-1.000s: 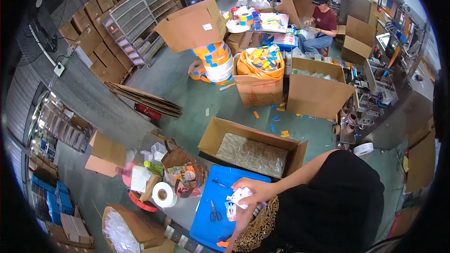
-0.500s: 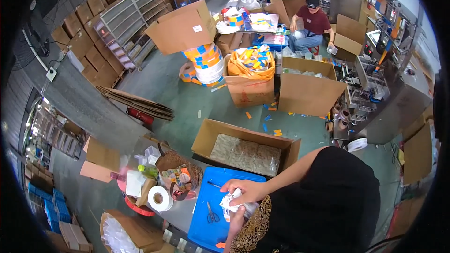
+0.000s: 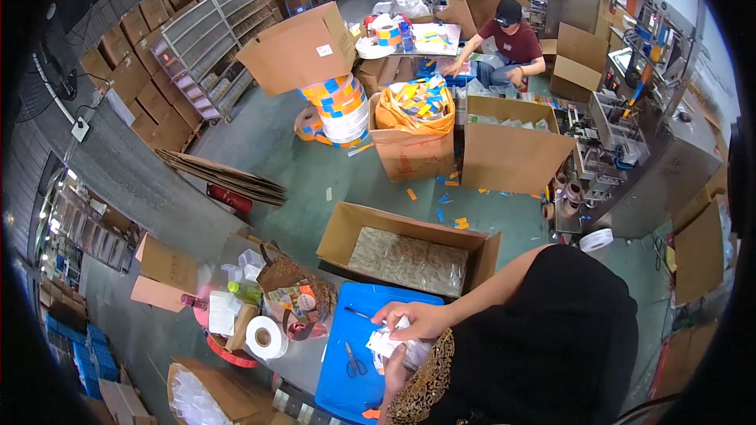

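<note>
In front of me I hold a small bundle of white slips or packets (image 3: 383, 341) with some clear plastic about it; its exact kind I cannot make out. My right hand (image 3: 416, 320) grips it from above, fingers bent over the top. From below, my left hand (image 3: 395, 370) closes on it, thumb along its side. Both hands are over a blue tray (image 3: 335, 378) on the table. Dark-handled scissors (image 3: 355, 360) lie in the tray, with a pen-like tool (image 3: 358, 313) near its far side. An orange piece (image 3: 371, 414) rests near the tray's front edge.
Beyond the tray stands an open carton (image 3: 331, 245) with plastic-wrapped packs inside. A white tape roll (image 3: 266, 338), a patterned bag (image 3: 315, 291) and a green-capped bottle (image 3: 246, 291) crowd the left. A co-worker (image 3: 508, 39) sits among cartons and machines farther off.
My hands stay on the bundle, and a white slip now lies flatter beneath my right fingers. The co-worker has leaned left, reaching an arm toward the table. The view has shifted slightly.
</note>
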`<state>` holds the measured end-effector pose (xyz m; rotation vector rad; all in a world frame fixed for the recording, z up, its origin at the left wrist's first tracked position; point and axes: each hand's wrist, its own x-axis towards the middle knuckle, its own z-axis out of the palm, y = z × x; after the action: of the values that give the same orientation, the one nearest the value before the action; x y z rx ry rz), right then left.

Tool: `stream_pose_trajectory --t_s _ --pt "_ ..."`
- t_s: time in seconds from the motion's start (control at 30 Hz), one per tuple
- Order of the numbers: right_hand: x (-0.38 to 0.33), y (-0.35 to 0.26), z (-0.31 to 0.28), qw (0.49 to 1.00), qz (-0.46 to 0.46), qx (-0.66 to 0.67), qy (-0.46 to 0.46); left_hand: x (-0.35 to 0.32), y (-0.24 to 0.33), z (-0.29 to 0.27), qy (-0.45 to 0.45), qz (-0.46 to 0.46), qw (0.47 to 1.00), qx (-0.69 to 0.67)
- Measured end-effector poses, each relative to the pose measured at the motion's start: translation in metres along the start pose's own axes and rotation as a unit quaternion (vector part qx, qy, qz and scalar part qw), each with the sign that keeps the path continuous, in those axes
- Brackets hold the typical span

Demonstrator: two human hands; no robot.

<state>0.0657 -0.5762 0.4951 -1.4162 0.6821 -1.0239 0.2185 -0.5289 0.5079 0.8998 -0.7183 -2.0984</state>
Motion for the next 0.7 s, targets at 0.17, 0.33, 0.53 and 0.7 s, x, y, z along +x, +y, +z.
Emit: stream_pose_trajectory --t_s 0.17,0.33,0.53,0.7 --pt "0.004 -0.006 -0.004 0.996 0.085 0.019 0.008 0.002 -0.005 -0.008 -0.021 -0.077 0.989 -0.124" --pt "0.001 0.001 0.005 0.986 0.102 0.054 0.123 0.006 0.000 0.007 0.001 -0.013 0.999 -0.035" --pt "-0.001 -0.001 -0.004 0.991 0.127 -0.040 -0.009 0.003 0.004 0.019 0.047 -0.001 0.997 -0.059" --pt "-0.010 0.003 -0.007 0.988 0.144 -0.027 0.040 0.001 -0.003 0.012 0.066 -0.007 0.993 -0.095"
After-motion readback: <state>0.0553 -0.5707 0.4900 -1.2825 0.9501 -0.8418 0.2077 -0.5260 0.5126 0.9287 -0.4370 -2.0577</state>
